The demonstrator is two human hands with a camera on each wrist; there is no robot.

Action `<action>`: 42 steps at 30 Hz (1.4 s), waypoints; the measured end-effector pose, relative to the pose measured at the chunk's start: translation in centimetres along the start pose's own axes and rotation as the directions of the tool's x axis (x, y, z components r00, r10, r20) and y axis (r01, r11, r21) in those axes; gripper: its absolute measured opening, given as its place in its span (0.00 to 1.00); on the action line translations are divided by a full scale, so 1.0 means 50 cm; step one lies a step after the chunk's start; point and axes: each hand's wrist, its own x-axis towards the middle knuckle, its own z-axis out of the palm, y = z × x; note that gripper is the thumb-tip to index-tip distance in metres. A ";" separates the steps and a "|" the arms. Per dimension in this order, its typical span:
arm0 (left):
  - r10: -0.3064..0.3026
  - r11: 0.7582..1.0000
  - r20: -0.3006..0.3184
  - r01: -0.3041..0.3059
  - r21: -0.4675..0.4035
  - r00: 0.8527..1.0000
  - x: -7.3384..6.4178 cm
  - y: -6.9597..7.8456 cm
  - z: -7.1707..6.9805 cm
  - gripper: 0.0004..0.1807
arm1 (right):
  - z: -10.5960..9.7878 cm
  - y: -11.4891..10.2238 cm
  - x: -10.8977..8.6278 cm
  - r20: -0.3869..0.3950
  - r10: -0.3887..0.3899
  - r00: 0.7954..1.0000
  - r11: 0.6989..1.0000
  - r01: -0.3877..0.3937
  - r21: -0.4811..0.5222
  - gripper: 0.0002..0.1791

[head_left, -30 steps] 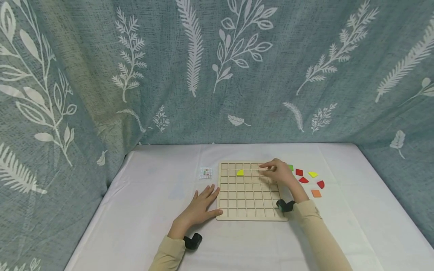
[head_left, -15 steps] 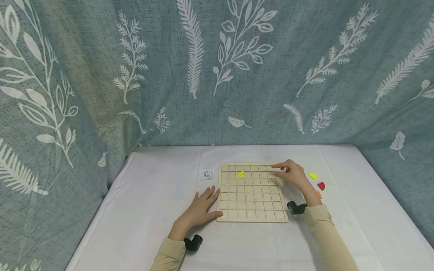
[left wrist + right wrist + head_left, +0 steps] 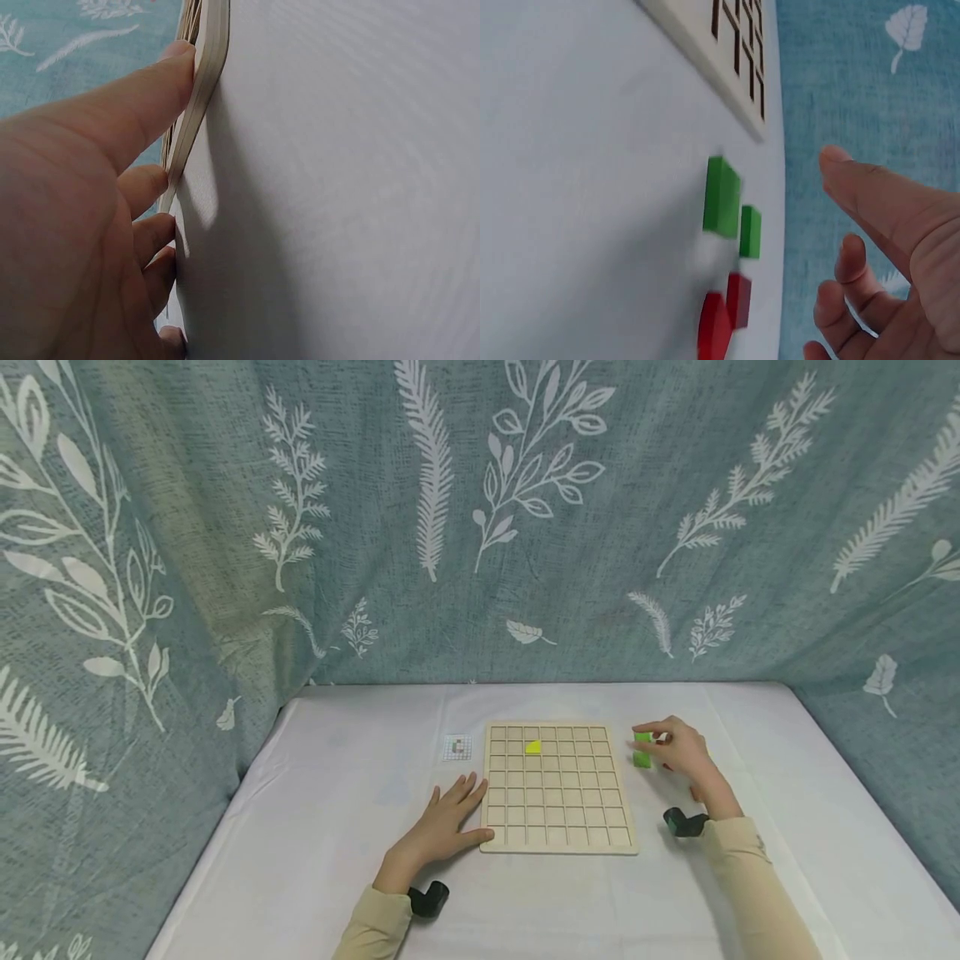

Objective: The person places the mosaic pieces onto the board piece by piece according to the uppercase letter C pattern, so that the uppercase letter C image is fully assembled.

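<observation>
Two green blocks (image 3: 642, 760) lay on the white bench (image 3: 300, 843), just right of the wooden board (image 3: 558, 793). The right grip (image 3: 678, 750) was over them, loose, with nothing in it. The left grip (image 3: 442, 827) touched the board's left edge with spread fingers, not squeezing. The green blocks looked light, hard and tough, but maybe a bit slippery. Pinching one by two opposite sides seemed best, without bumping the red blocks (image 3: 739, 300) to their right.
</observation>
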 end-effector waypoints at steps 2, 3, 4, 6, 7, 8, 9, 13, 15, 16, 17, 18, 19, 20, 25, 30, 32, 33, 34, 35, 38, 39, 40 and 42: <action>0.000 1.000 0.002 0.000 -0.003 1.000 -0.001 0.002 0.000 0.40 | -0.004 0.010 -0.003 -0.007 0.007 1.000 1.000 -0.007 0.006 0.19; 0.001 1.000 0.003 -0.001 -0.004 1.000 -0.001 0.002 0.000 0.40 | -0.006 0.015 -0.004 -0.010 0.009 1.000 1.000 -0.009 0.004 0.19; 0.001 1.000 0.005 0.000 -0.004 1.000 -0.001 0.003 0.000 0.40 | -0.008 0.019 -0.004 -0.011 0.014 1.000 1.000 -0.014 0.004 0.19; 0.002 1.000 0.004 -0.002 -0.002 1.000 -0.002 0.004 -0.001 0.40 | -0.013 0.029 -0.003 -0.016 0.029 0.999 1.000 -0.029 -0.007 0.19; 0.002 1.000 0.002 -0.002 -0.001 1.000 -0.002 0.005 -0.001 0.40 | -0.015 0.034 -0.003 -0.016 0.041 0.999 0.999 -0.042 -0.012 0.19; 0.003 1.000 0.001 -0.003 0.000 1.000 -0.002 0.005 -0.001 0.40 | -0.017 0.038 -0.002 -0.013 0.056 0.998 0.998 -0.056 -0.014 0.19; 0.003 1.000 0.001 -0.003 0.001 1.000 -0.002 0.005 -0.001 0.40 | -0.019 0.043 -0.001 -0.011 0.072 0.997 0.997 -0.072 -0.018 0.19; 0.004 1.000 0.000 -0.004 0.005 1.000 -0.003 0.005 -0.002 0.40 | -0.024 0.062 0.000 0.006 0.141 0.990 0.990 -0.140 -0.017 0.21; 0.006 1.000 0.001 -0.006 0.005 1.000 -0.003 0.004 -0.002 0.40 | -0.025 0.069 0.000 0.017 0.158 0.987 0.987 -0.157 -0.010 0.22; 0.007 1.000 0.002 -0.007 0.006 1.000 -0.003 0.004 -0.002 0.40 | -0.026 0.073 -0.001 0.021 0.164 0.986 0.986 -0.164 -0.007 0.23; 0.007 1.000 0.002 -0.007 0.006 1.000 -0.003 0.003 -0.001 0.40 | -0.027 0.077 -0.001 0.026 0.169 0.985 0.986 -0.169 -0.002 0.23; 0.007 1.000 0.002 -0.007 0.006 1.000 -0.002 0.003 -0.001 0.40 | -0.027 0.080 -0.002 0.030 0.172 0.985 0.985 -0.172 0.001 0.23; 0.007 1.000 0.002 -0.007 0.007 1.000 -0.002 0.002 -0.001 0.40 | -0.028 0.082 -0.003 0.033 0.170 0.985 0.985 -0.171 0.001 0.23; 0.007 1.000 0.001 -0.007 0.007 1.000 -0.002 0.002 -0.001 0.40 | -0.029 0.085 -0.003 0.035 0.164 0.986 0.986 -0.164 -0.004 0.23; 0.007 1.000 -0.001 -0.007 0.002 1.000 -0.003 0.001 -0.001 0.40 | -0.030 0.092 -0.004 0.037 0.151 0.988 0.988 -0.149 -0.044 0.23; 0.006 1.000 0.005 -0.006 -0.001 1.000 -0.003 0.001 -0.002 0.40 | -0.026 0.090 0.001 0.037 0.167 0.985 0.983 -0.164 -0.080 0.23; 0.004 1.000 0.007 -0.004 -0.001 1.000 -0.003 0.001 -0.002 0.40 | -0.024 0.087 0.004 0.032 0.171 0.985 0.982 -0.168 -0.088 0.22; 0.003 1.000 0.006 -0.003 0.000 1.000 -0.003 0.001 -0.002 0.40 | -0.023 0.085 0.005 0.031 0.171 0.985 0.982 -0.168 -0.090 0.22; 0.001 1.000 0.006 -0.001 0.001 1.000 -0.002 0.001 -0.002 0.40 | -0.023 0.083 0.005 0.029 0.170 0.985 0.982 -0.167 -0.091 0.21; 0.000 1.000 0.006 0.000 0.001 1.000 -0.002 0.001 -0.002 0.40 | -0.022 0.081 0.006 0.026 0.166 0.986 0.982 -0.163 -0.091 0.21; -0.001 1.000 0.007 0.000 0.004 1.000 0.000 0.000 -0.002 0.40 | -0.022 0.078 0.008 0.023 0.169 0.985 0.981 -0.166 -0.096 0.20; 0.000 1.000 0.008 0.000 0.004 1.000 0.000 0.000 -0.002 0.40 | -0.022 0.077 0.007 0.025 0.172 0.985 0.981 -0.168 -0.097 0.20; 0.001 1.000 0.008 -0.001 0.004 1.000 0.000 0.000 -0.002 0.40 | -0.022 0.077 0.007 0.027 0.174 0.984 0.980 -0.171 -0.099 0.20; 0.003 1.000 0.010 -0.003 0.004 1.000 0.000 0.000 -0.002 0.40 | -0.021 0.079 0.008 0.034 0.182 0.983 0.978 -0.178 -0.107 0.21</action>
